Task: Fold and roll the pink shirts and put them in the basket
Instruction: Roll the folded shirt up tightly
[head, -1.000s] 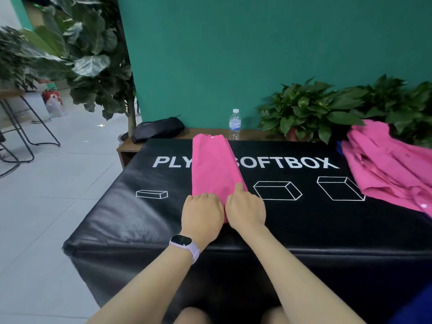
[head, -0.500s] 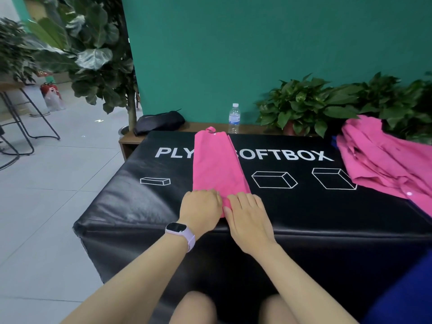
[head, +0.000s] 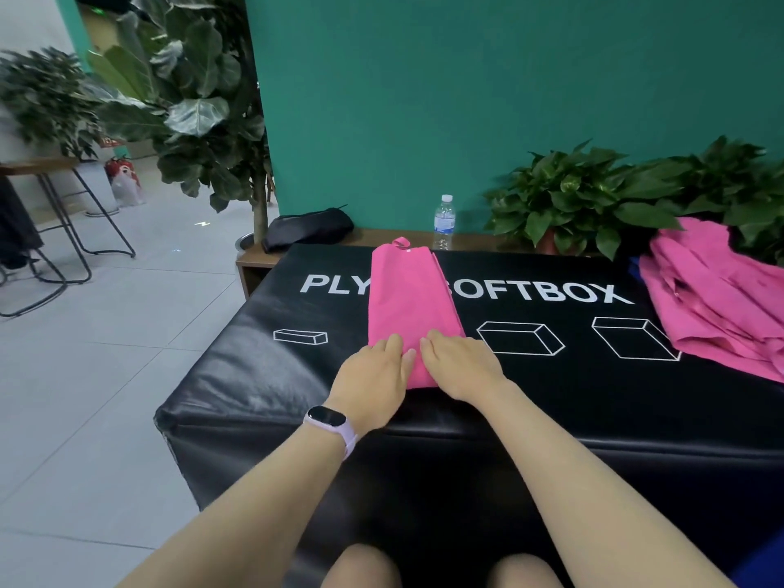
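A pink shirt (head: pixel 409 299), folded into a long narrow strip, lies on the black padded box (head: pixel 263 375), running away from me. Both hands rest side by side on its near end. My left hand (head: pixel 373 375), with a watch on the wrist, presses the left part with fingers stretched out. My right hand (head: pixel 462 367) lies flat on the right part, its fingers pointing forward and left. A short bit of the shirt's near end shows between the hands. No basket is in view.
A loose pile of pink shirts (head: pixel 712 299) lies at the box's right end. Behind the box, a low wooden shelf holds a water bottle (head: pixel 444 222), a black bag (head: pixel 307 227) and potted plants (head: pixel 585 201). Tiled floor and metal stools are to the left.
Both hands were curled into fists on the shirt's near end; the right hand flattened first, then the left. The hands stay at the near end.
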